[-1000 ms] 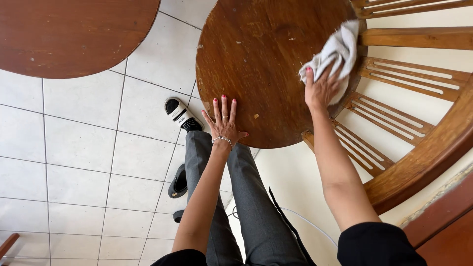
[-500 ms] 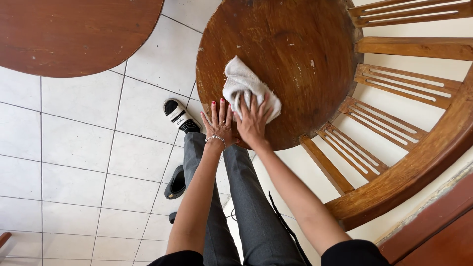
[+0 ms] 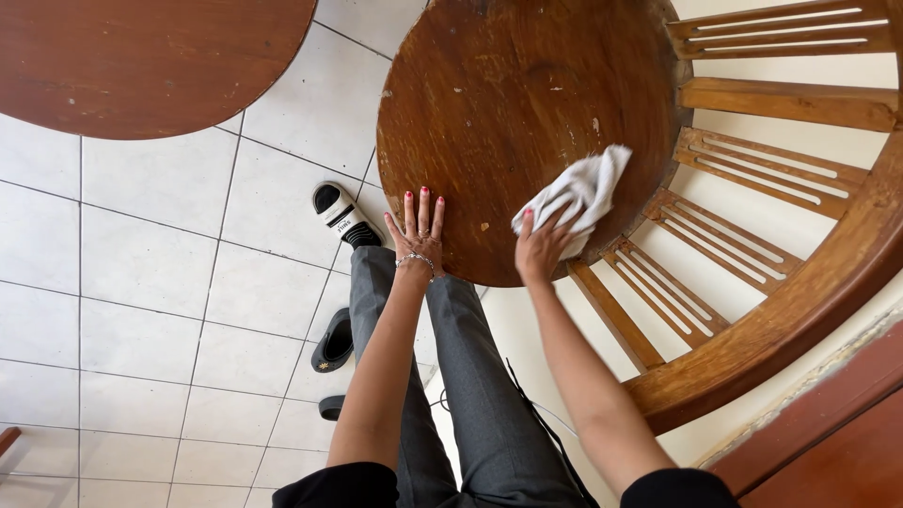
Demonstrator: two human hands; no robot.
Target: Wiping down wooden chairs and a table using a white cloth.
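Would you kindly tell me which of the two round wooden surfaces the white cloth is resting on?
The chair seat with the curved slatted back, where the right hand presses the white cloth; not the table at upper left.

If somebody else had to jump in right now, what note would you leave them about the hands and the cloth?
Left hand: flat on the near edge of the round wooden seat, fingers spread, holding nothing.
Right hand: gripping a white cloth, pressed on the seat's right side near the slatted backrest.
Done: cannot tell how much is wiped; the wood looks worn, with pale specks across it.
Left: specks show on the middle and far part of the seat. The slats look untouched by the cloth.
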